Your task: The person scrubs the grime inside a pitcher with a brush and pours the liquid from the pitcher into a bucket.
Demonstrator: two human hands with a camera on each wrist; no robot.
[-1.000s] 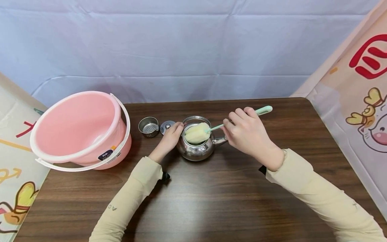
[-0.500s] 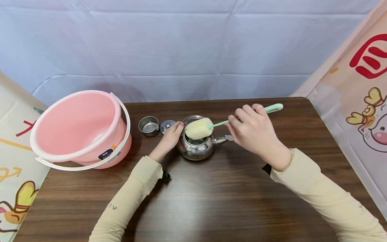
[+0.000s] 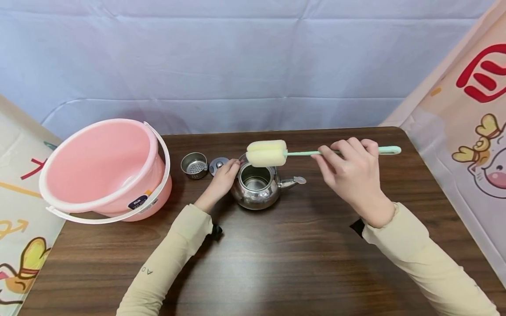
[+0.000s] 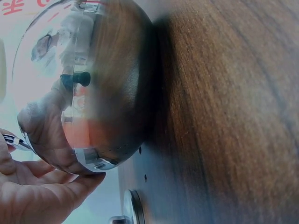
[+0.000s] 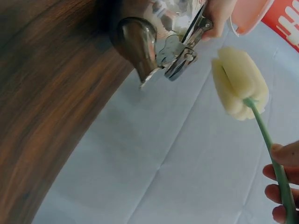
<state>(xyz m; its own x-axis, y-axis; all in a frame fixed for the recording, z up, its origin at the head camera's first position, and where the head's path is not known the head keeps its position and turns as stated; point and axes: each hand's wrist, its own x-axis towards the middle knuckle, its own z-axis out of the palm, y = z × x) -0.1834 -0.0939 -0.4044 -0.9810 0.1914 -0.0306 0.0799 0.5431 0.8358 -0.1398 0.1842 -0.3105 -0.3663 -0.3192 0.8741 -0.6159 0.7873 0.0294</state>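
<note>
A round steel teapot (image 3: 257,199) stands on the table with its top open and its spout pointing right. My left hand (image 3: 222,181) holds it from the left side; in the left wrist view the fingertips (image 4: 91,181) touch its shiny body near a metal strip. Between the fingers and thumb of my right hand (image 3: 349,171) is the green stem of a bottle brush with a pale yellow sponge head (image 3: 266,154). That head hangs above the back rim of the teapot, apart from the opening. In the right wrist view the brush (image 5: 240,84) shows beside the spout (image 5: 138,42).
Left of the teapot lie a small round lid (image 3: 218,165) with a knob and a perforated steel strainer (image 3: 195,166). A pink bucket (image 3: 158,197) with a white handle stands farther left. Behind the dark wooden table (image 3: 253,272) hangs a pale cloth (image 3: 237,66).
My right hand has moved right, lifting the bottle brush's sponge head up and out of the teapot's mouth. The left hand and the teapot have stayed in place.
</note>
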